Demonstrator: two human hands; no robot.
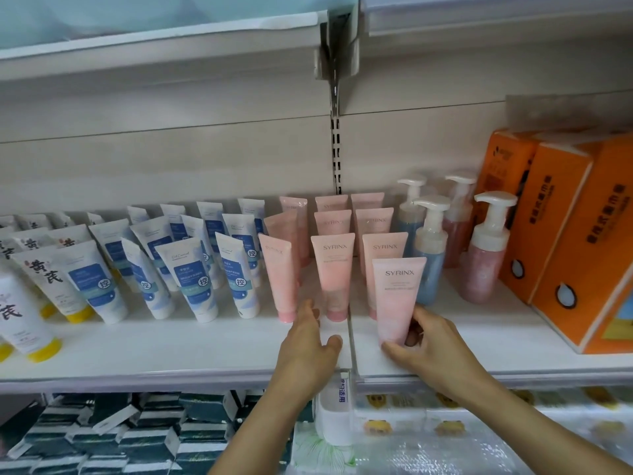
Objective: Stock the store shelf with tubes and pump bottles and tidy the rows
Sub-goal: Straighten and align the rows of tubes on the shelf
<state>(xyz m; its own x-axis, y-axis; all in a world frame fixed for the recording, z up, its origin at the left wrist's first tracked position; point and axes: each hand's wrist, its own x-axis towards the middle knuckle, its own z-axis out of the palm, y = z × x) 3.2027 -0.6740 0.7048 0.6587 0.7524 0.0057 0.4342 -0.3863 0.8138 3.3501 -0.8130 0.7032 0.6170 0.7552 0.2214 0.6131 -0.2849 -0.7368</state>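
Two hands work at the shelf [178,341] front. Right hand [419,341] grips the nearest pink tube [397,293] low down, thumb and fingers curled round its cap end, tube upright and first in the right pink row. Left hand [310,341] lies loosely open, fingers together, tips touching the cap of the middle tube [332,275]. Blue tubes [191,272] lean at left; pump bottles [486,248] stand right, beside orange boxes [561,228]

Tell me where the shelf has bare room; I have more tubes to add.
Bare shelf runs along the front edge, before the blue-and-white tubes and left of the left hand. Another strip lies between the right hand and the orange boxes, before the pump bottles. Behind, the rows stand crowded.
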